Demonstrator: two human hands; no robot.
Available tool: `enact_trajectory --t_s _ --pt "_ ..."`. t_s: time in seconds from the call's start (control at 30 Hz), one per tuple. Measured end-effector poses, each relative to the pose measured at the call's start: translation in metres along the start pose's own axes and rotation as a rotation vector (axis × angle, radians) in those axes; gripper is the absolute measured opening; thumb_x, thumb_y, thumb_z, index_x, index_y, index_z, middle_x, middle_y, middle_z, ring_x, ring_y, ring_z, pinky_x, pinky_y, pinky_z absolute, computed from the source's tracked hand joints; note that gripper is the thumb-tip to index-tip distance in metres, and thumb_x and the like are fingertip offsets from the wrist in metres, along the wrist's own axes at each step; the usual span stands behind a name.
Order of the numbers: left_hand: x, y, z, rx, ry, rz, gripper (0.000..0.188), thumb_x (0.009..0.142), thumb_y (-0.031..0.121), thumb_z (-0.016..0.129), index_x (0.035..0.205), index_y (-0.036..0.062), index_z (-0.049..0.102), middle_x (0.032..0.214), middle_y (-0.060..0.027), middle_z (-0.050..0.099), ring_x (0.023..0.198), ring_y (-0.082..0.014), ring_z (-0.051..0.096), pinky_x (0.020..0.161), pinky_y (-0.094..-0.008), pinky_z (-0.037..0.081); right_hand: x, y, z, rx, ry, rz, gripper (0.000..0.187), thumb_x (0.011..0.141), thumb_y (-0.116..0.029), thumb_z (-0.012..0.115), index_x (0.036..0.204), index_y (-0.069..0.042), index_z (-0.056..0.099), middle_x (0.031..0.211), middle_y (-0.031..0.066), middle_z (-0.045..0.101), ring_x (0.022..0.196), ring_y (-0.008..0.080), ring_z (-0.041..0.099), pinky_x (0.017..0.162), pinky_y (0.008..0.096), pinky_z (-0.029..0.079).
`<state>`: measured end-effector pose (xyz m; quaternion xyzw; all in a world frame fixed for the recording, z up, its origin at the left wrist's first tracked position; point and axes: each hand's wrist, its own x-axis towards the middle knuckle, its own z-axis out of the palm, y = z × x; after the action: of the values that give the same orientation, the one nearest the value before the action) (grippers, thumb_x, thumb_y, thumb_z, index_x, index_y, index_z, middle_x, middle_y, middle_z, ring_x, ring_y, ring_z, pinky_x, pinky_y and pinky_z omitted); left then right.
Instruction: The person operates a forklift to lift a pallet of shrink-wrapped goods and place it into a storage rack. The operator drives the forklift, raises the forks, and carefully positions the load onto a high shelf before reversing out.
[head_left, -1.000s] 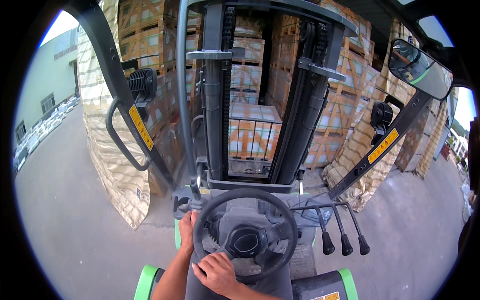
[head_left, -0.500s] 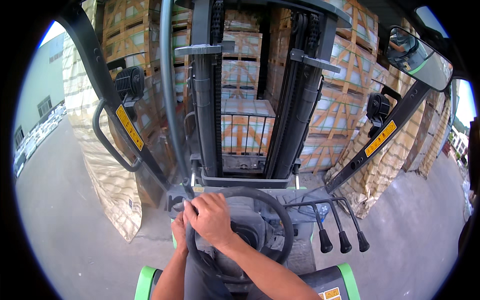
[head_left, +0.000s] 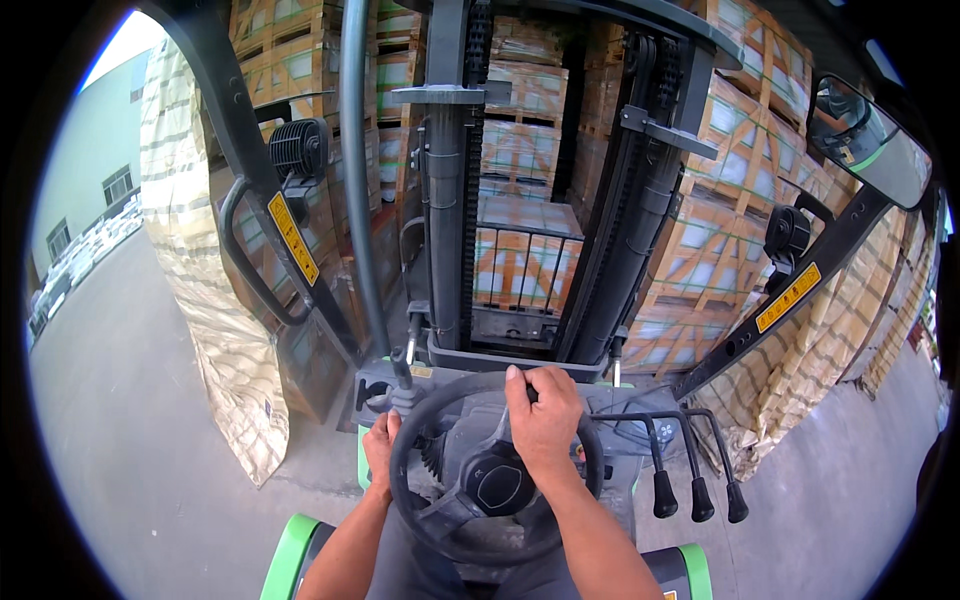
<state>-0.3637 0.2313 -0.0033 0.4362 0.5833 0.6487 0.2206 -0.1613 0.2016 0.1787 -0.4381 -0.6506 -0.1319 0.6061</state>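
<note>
I sit at a black steering wheel (head_left: 398,480) of a forklift. Over the wheel's upper right rim, my right hand (head_left: 546,420) is closed, and a small dark part shows between thumb and fingers. My left hand (head_left: 379,452) is curled at the outer left side of the rim, below a short column lever (head_left: 402,368). Whatever its fingers hold is hidden. Three black-knobbed control levers (head_left: 701,496) stand right of the wheel, untouched.
Ahead rises the dark lift mast (head_left: 447,200). Beyond it, stacked wooden crates (head_left: 528,265) fill the bay on both sides. Striped tarps hang left (head_left: 215,330) and right (head_left: 790,370). A mirror (head_left: 868,140) sits upper right; cab posts (head_left: 300,245) frame the view.
My right hand has swung rightward with the wheel, from its upper left to its upper right. My left hand stays beside the left rim. The whole view has shifted a little.
</note>
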Motion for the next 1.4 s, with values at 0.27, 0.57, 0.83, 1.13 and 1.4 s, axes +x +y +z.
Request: enact_trajectory --t_s 0.27,0.57,0.83,1.13,1.4 --pt "-0.006 -0.003 0.003 0.0 -0.013 -0.005 0.045 0.1 0.034 0.053 0.077 -0.0038 0.057 0.063 -0.0148 0.057 0.06 -0.0144 0.044 0.057 -0.0364 0.042 -0.003 0.003 -0.002 -0.009 -0.009 -0.013 0.022 0.082 -0.013 0.073 0.068 -0.005 0.059 0.068 0.0067 0.058 0.067 0.028 0.058 0.065 0.0399 0.044" --pt "-0.011 0.015 0.0 0.117 -0.015 0.039 0.042 0.1 0.031 0.052 0.078 -0.0041 0.057 0.062 -0.019 0.055 0.056 -0.0205 0.044 0.057 -0.0396 0.042 -0.017 0.018 -0.039 -0.027 0.027 0.093 0.021 0.084 -0.013 0.072 0.071 -0.004 0.059 0.071 0.0076 0.059 0.069 0.0291 0.058 0.067 0.0412 0.045" --pt "-0.015 0.012 0.009 0.123 0.016 0.032 0.041 0.1 0.029 0.052 0.076 -0.004 0.056 0.062 -0.023 0.056 0.051 -0.0305 0.047 0.056 -0.0435 0.042 -0.03 0.028 -0.06 -0.032 -0.004 0.216 0.02 0.085 -0.011 0.072 0.073 -0.001 0.059 0.074 0.0111 0.06 0.07 0.0313 0.057 0.065 0.0413 0.044" --pt "-0.024 0.031 0.012 0.066 0.004 -0.04 0.044 0.101 0.031 0.05 0.073 -0.003 0.05 0.058 -0.0131 0.046 0.059 -0.0159 0.039 0.054 -0.0385 0.038 -0.055 0.043 -0.091 -0.025 0.017 0.201 0.017 0.084 -0.009 0.072 0.074 -0.002 0.06 0.077 0.0101 0.063 0.071 0.0286 0.058 0.065 0.0394 0.045" --pt "-0.008 0.036 0.024 -0.003 0.03 -0.034 0.042 0.1 0.03 0.051 0.072 -0.0018 0.047 0.059 -0.0053 0.04 0.063 -0.0122 0.037 0.054 -0.0364 0.037 -0.05 0.047 -0.09 -0.048 0.004 0.191 0.018 0.082 -0.005 0.073 0.073 -0.003 0.058 0.076 0.0087 0.064 0.069 0.0272 0.058 0.065 0.0386 0.045"
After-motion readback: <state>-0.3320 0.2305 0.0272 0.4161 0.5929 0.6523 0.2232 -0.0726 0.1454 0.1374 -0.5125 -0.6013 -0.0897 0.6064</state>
